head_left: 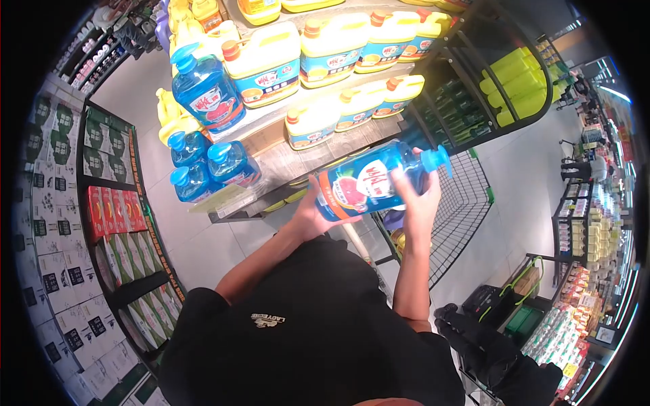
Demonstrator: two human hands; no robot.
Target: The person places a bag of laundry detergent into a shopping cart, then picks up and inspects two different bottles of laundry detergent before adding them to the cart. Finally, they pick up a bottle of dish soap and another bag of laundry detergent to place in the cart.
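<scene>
Held in front of my chest is a large blue pump bottle (362, 181), tilted on its side with its label facing up and its pump head pointing right. My left hand (313, 211) grips the base end from below. Near the neck, my right hand (421, 199) wraps round the bottle, thumb over the label. A similar blue pump bottle (208, 95) stands upright on the shelf to the left. Below it, several more blue pump bottles (233, 164) sit together at the shelf's end.
Yellow jugs (264, 64) with red caps line the lit shelves ahead. A wire shopping cart (464, 210) stands on my right, beyond the right arm. Stacked cartons (74, 291) fill the left side. Another person's dark-clothed legs (487, 348) show at lower right.
</scene>
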